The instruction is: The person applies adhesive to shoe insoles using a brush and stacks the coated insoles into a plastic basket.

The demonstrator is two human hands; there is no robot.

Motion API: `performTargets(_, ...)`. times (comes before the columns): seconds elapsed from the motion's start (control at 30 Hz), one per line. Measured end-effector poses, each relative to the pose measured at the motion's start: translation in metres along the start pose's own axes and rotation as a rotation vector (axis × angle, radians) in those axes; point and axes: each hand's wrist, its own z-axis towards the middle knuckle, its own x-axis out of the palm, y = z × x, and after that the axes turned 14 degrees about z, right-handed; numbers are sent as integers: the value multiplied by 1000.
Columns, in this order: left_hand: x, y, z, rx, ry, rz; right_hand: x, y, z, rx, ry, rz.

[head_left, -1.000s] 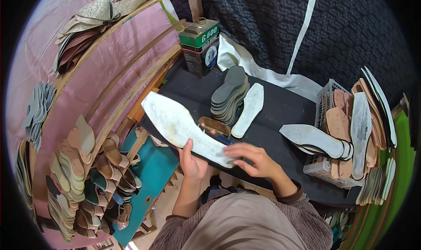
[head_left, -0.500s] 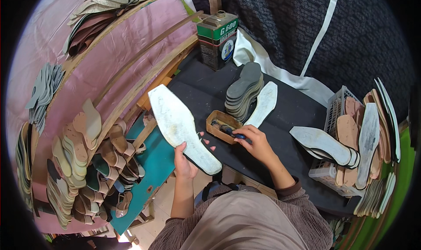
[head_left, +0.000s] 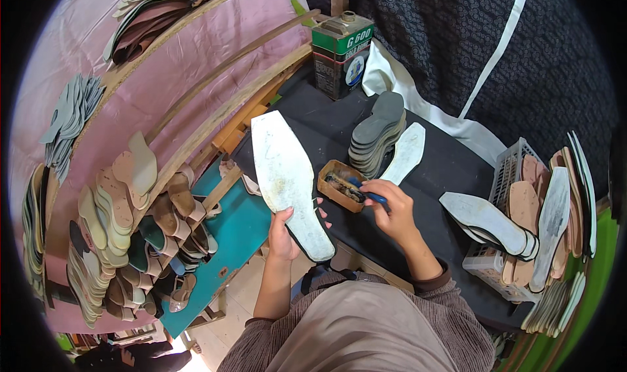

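My left hand grips a white insole near its narrower heel end, thumb on the pale face and fingers behind. The wider toe end points up and away from me. My right hand is closed on the blue handle of a brush. The brush's dark end sits inside a small brown box with dark, crusted insides. Just beyond the box stands a stack of grey soles, and a second white insole lies against its right side.
A green and dark metal can stands at the back of the black table. On the right, several white insoles lie by a plastic crate holding more soles. To the left are sandals and a teal board.
The insole in my left hand has turned more upright. My right hand has moved slightly right, and the brush handle now slants differently at the box. The whole view has shifted a little.
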Motion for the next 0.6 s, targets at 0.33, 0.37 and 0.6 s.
performTargets(0.33, 19, -5, -1, 31, -63, 101, -5, 54, 28, -661, 216, 169)
performTargets(0.37, 13, 0, 0, -8, -46, 110, -3, 57, 32, -665, 272, 156)
performTargets(0.6, 17, -5, 0, -53, 122, 124, -17, 54, 62, -602, 140, 1)
